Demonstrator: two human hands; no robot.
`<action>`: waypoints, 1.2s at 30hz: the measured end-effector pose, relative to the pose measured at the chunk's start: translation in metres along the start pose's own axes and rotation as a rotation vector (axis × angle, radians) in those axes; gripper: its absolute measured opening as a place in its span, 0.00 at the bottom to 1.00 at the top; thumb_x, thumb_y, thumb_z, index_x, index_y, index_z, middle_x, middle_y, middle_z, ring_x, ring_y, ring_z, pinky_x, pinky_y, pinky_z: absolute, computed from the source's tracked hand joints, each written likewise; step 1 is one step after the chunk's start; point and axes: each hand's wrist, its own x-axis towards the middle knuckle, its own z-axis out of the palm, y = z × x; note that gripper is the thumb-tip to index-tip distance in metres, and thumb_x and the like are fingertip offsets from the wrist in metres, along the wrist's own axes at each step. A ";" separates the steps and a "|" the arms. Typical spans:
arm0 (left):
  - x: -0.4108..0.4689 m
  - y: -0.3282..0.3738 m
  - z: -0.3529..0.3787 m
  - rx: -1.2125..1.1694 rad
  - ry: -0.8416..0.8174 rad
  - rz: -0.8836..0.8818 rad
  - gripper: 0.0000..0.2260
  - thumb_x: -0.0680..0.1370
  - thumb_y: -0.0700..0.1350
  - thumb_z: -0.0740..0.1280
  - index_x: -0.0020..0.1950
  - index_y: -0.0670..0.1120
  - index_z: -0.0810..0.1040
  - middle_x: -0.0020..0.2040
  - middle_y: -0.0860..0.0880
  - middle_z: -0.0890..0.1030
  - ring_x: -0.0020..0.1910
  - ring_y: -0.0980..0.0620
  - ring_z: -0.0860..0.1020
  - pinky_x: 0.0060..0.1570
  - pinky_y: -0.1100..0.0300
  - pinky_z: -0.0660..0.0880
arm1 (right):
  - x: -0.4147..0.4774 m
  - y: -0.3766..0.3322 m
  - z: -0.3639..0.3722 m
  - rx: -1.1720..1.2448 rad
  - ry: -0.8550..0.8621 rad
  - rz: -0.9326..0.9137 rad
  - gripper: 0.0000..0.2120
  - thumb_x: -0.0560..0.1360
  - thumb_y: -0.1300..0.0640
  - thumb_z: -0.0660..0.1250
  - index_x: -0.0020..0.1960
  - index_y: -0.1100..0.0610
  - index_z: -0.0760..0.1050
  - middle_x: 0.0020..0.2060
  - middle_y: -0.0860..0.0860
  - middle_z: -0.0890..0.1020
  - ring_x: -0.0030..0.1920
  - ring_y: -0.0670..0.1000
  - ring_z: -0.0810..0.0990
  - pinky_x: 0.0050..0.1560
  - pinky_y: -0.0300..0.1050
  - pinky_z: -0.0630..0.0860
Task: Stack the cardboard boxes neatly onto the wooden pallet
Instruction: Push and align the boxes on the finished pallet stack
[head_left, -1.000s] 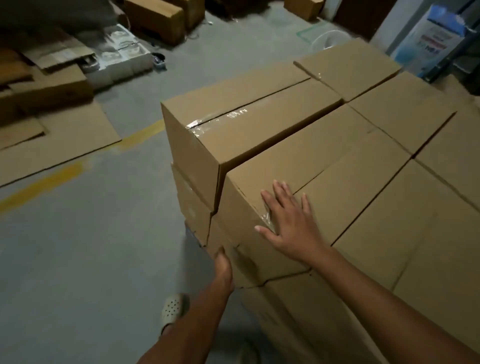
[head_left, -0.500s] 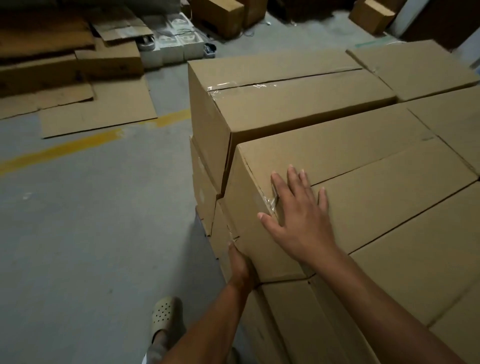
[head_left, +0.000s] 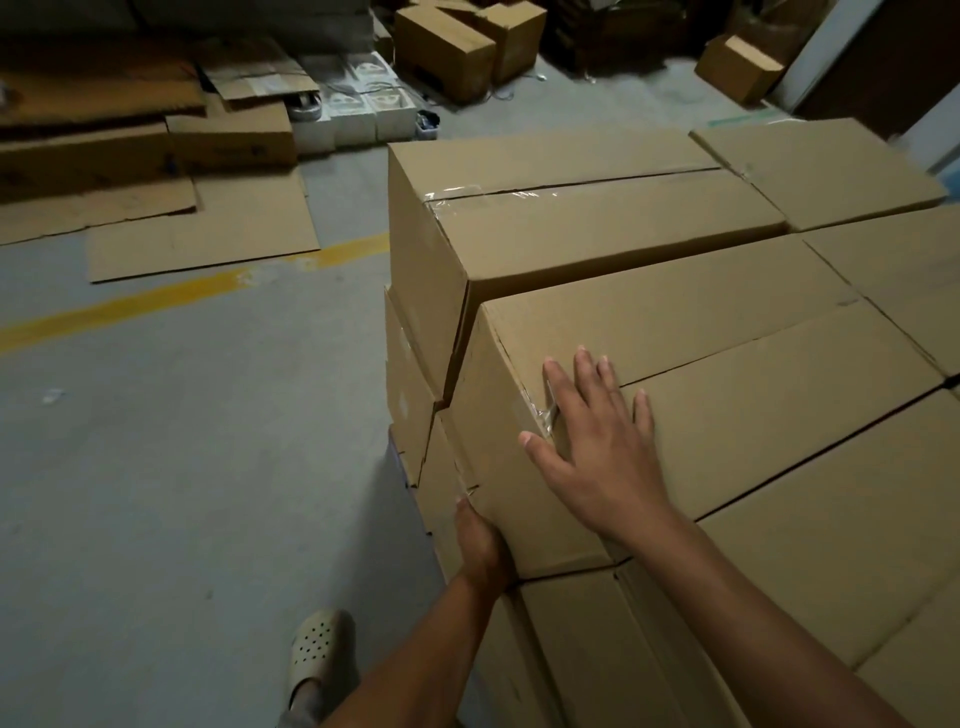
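A stack of brown cardboard boxes fills the right side. The nearest top box (head_left: 727, 395) sits tilted, its left end leaning away from the taped box (head_left: 571, 223) behind it. My right hand (head_left: 597, 447) lies flat with straight fingers on the tilted box's top near its left edge. My left hand (head_left: 480, 540) presses against that box's lower left side, and its fingers are hidden there. More boxes (head_left: 841, 525) lie level to the right and below. The pallet is hidden under the stack.
Grey concrete floor with a yellow line (head_left: 182, 296) lies to the left. Flattened cardboard sheets (head_left: 202, 234) and loose boxes (head_left: 447, 49) sit at the back. My foot in a pale perforated shoe (head_left: 317, 649) stands beside the stack.
My left hand has come up from below the box corner onto its lower left side. My right hand stays flat on top. My view has shifted closer and to the left.
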 end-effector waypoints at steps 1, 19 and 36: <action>0.001 0.000 -0.002 0.028 -0.005 -0.004 0.32 0.83 0.63 0.44 0.67 0.45 0.78 0.62 0.40 0.82 0.60 0.40 0.81 0.56 0.44 0.79 | 0.000 0.000 0.000 0.011 0.004 -0.002 0.39 0.74 0.31 0.43 0.82 0.43 0.40 0.81 0.49 0.38 0.80 0.50 0.35 0.79 0.62 0.38; -0.095 0.155 0.182 1.163 0.066 1.321 0.25 0.79 0.52 0.60 0.75 0.46 0.66 0.78 0.45 0.62 0.79 0.49 0.57 0.74 0.58 0.57 | 0.011 0.102 -0.033 0.081 0.044 0.390 0.32 0.82 0.35 0.47 0.82 0.47 0.52 0.82 0.53 0.49 0.82 0.53 0.43 0.77 0.66 0.43; 0.084 0.092 0.394 2.155 -0.567 0.985 0.21 0.83 0.55 0.62 0.73 0.48 0.66 0.71 0.42 0.69 0.65 0.45 0.74 0.61 0.51 0.75 | 0.040 0.334 -0.073 0.082 0.311 0.869 0.25 0.82 0.39 0.55 0.72 0.53 0.68 0.73 0.55 0.68 0.73 0.57 0.65 0.69 0.57 0.65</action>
